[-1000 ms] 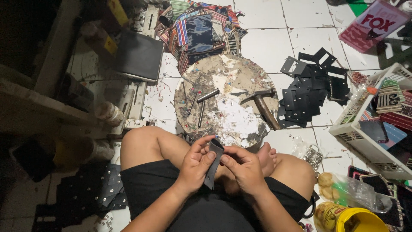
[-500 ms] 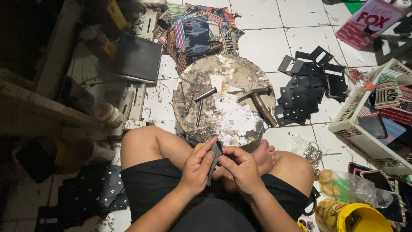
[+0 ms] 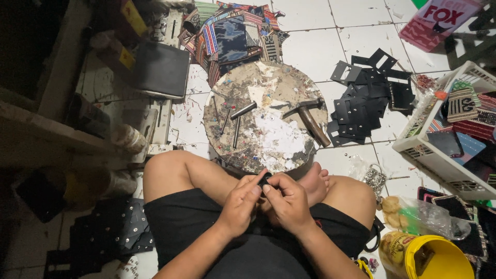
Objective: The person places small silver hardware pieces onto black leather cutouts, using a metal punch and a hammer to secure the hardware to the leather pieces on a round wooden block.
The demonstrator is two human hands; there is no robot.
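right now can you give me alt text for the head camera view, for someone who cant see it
A person sits cross-legged on a white tiled floor, left hand and right hand pinching a small black piece together over the lap. Ahead lies a round worn work block bearing a hammer and metal punches, with black cut pieces to its right.

Small black piece, flat and dark, probably leather or similar sheet: mostly hidden, only its top edge showing. Pinched between the fingertips of the left hand and right hand, above the lap, just beside the round work block's near edge.
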